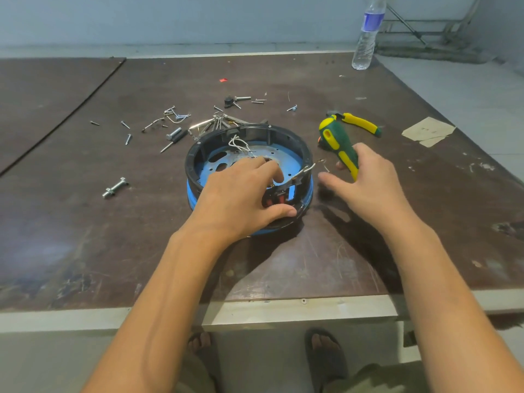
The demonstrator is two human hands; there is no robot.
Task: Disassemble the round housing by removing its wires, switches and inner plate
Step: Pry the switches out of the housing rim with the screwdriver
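Standing by the table's [283, 265] near edge, a dark brown scuffed board with a pale rim, I see both bare forearms stretched out over it. The left hand [241, 194] grips the near wall of the round housing [192, 157], a black plastic ring on a blue base that sits about mid-table: the thumb presses the outside and the fingers reach inside. Within the ring lies the blue metal inner plate [286, 157], full of holes, and thin white wires [238, 143] loop up by the far wall. Just right of the housing, the right hand [368, 182] has its fingers round the butt of a green-and-yellow plastic-handled screwdriver [340, 146], thumb stretched free toward the ring (how firm the hold is, I cannot tell). To the left lies a silver steel bolt with nuts [114, 188]. Beyond lie yellow-handled pliers [361, 122], scattered silver screws [128, 139] and a torn tan paper scrap [428, 130]. At the far right edge stands a clear plastic water bottle [367, 35].
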